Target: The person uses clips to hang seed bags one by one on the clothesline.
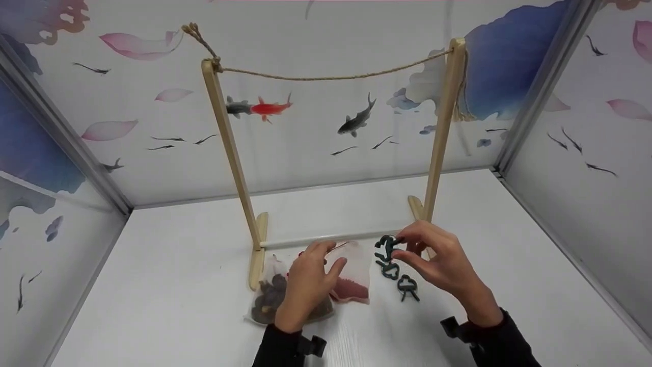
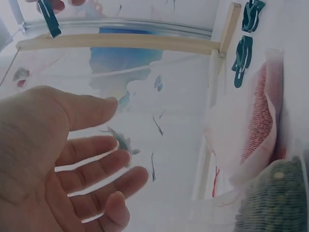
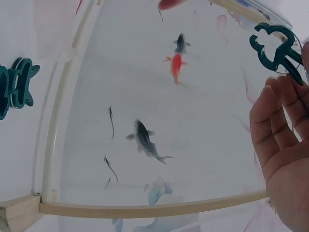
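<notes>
My right hand (image 1: 440, 252) pinches a dark green plastic spring clip (image 3: 274, 48) by its handles, its rounded jaws facing away from the fingers. On the white table below lie more green clips, one (image 1: 407, 285) nearest the front and another (image 1: 390, 271) just behind it. My left hand (image 1: 313, 278) is held over the bags with its fingers loosely spread and nothing in them, as the left wrist view shows. Beneath it are a whitish mesh bag (image 1: 351, 288) with pinkish-red contents and a see-through bag (image 1: 267, 303) of dark, rounded pieces.
Behind the hands stands a wooden frame with a left post (image 1: 232, 148) and a right post (image 1: 444, 132). A twine rope (image 1: 310, 79) sags between their tops, and a pale bar (image 1: 290, 242) joins them low down. Printed wall panels (image 1: 326, 153) enclose the table.
</notes>
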Tool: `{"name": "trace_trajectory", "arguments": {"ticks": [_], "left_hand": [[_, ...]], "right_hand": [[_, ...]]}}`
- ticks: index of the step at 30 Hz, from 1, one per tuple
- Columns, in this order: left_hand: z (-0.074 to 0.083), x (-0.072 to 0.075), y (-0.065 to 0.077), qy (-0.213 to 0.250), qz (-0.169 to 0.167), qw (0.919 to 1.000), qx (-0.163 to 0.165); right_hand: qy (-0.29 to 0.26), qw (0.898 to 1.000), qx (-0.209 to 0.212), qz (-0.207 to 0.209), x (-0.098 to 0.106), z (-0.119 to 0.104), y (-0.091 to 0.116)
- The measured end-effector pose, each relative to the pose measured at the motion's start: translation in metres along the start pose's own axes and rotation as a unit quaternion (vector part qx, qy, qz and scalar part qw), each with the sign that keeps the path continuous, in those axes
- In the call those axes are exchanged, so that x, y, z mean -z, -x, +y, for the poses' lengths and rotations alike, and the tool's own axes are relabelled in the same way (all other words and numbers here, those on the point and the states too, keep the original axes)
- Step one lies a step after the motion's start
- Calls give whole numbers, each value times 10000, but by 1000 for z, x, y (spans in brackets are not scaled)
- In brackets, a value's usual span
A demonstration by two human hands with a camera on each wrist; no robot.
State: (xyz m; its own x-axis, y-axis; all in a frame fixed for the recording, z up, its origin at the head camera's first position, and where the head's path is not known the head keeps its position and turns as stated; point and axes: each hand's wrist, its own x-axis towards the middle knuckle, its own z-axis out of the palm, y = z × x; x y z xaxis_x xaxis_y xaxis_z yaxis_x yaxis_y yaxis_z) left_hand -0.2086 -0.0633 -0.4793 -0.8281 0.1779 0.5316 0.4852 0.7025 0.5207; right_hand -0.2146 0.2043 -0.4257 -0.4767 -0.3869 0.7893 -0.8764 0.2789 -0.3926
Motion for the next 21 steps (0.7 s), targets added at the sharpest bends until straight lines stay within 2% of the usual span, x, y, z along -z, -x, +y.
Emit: {"name": "trace_trajectory", "arguments": {"ticks": [4, 10, 17, 21], "left_hand": [[-6, -6, 2, -311, -108, 9987, 401], [-10, -13, 7, -625, -564, 9928, 855], [-13, -22, 11, -764, -770, 9888, 1028], [-12, -26, 13, -775, -1016, 9847, 1186]], "right_hand": [[69, 9998, 146, 104, 1, 3, 0], [103, 9995, 248, 149, 2, 3, 0], [154, 9994, 282, 120, 3, 5, 0], [214, 9992, 320, 89, 2, 5, 0]]}}
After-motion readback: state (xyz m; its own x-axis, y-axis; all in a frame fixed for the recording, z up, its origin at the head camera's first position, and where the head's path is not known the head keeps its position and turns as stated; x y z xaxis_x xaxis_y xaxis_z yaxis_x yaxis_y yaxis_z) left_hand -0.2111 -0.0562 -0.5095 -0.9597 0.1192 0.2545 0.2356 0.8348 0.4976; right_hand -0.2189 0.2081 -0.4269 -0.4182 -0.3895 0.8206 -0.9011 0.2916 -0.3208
